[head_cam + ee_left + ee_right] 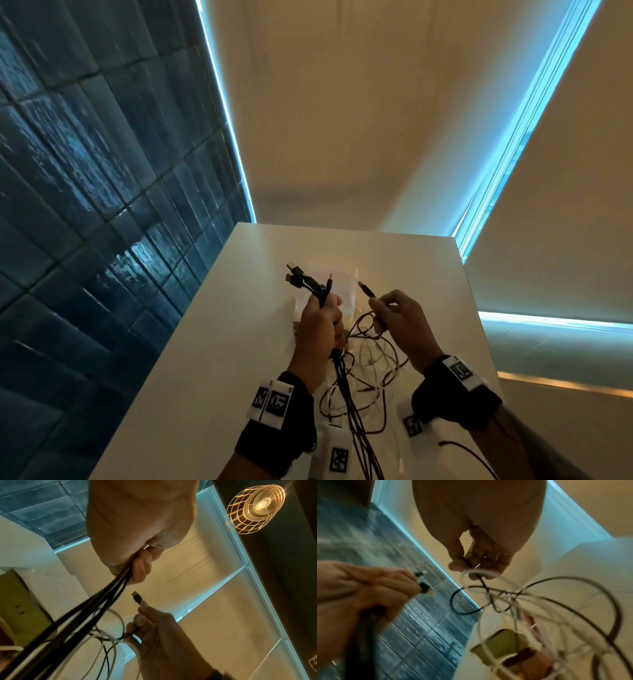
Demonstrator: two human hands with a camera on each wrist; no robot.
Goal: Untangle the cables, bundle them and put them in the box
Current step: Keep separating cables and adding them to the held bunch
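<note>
Nearest, loose white and dark cables (368, 383) sprawl on the white tabletop (212, 342). Above them the left hand (317, 337) fists a bunch of black cables (346, 394), plugs up. Just beside it, the right hand (399, 325) pinches a thin dark plug-tipped cable (368, 291), pointing up and away; beyond lies the clear plastic box (344, 291).

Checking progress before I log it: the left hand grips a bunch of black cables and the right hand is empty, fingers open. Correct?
Not quite. The left hand does grip the black cables, but the right hand is not empty: it pinches a single cable just behind its plug, as the head view shows.
</note>
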